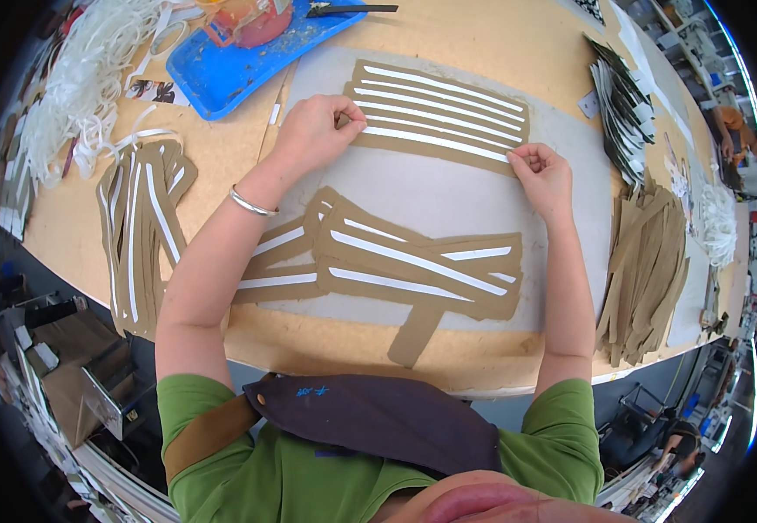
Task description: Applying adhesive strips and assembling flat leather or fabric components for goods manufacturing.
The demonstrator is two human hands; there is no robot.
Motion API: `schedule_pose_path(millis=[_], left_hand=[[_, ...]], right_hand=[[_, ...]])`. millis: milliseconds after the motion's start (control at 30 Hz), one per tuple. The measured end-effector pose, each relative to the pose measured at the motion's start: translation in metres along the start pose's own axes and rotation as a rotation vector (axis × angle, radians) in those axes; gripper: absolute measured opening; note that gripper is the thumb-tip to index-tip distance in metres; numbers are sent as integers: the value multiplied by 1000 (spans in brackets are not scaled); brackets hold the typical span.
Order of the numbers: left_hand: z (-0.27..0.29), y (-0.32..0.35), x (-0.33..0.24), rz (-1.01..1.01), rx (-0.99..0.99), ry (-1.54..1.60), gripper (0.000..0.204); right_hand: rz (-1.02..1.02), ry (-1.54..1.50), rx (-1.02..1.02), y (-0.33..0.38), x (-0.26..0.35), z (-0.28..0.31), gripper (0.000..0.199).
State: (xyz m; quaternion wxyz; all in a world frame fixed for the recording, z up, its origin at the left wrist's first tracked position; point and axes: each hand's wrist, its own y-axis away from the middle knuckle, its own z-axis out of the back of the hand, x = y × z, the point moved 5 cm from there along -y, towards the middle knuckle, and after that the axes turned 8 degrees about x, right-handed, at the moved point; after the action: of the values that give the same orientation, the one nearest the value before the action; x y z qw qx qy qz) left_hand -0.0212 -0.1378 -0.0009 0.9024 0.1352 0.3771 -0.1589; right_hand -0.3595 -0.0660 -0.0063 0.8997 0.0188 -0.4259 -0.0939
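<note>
Several brown fabric strips (445, 150) lie side by side on a grey sheet, each with a white tape down its length. Pinched between thumb and fingers of my left hand (319, 129) is the left end of the nearest white tape (431, 139). The same tape's right end is in the fingertips of my right hand (541, 174), at the strip's right edge. Stretched straight between both hands, the tape runs along the nearest brown strip. Closer to me, a loose crossed pile of taped brown strips (396, 255) lies on the sheet.
A blue tray (213, 91) with a reddish container (256, 24) and a dark brush-like tool stands far left. White tapes (91, 78) heap beside it, above taped strips (148, 227). Plain brown strips (644, 270) and dark pieces (620, 113) are stacked on the right.
</note>
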Motion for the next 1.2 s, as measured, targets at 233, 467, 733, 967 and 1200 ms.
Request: schedule_pose_path(millis=[233,467,733,967,1200], left_hand=[[1,1,-1,4,5,5,14],[1,3,1,8,-10,31,14],[0,5,2,-22,-29,45,11],[7,16,-11,-223,-244,-300,10],[-24,104,-65,-516,305,-225,22]], right_hand=[[0,3,7,0,-2,1,12],[16,-19,11,0,-4,0,11],[31,6,15,0,-3,0,11],[197,385,-113,11,22,10,10],[284,102,267,95,75,-20,18]])
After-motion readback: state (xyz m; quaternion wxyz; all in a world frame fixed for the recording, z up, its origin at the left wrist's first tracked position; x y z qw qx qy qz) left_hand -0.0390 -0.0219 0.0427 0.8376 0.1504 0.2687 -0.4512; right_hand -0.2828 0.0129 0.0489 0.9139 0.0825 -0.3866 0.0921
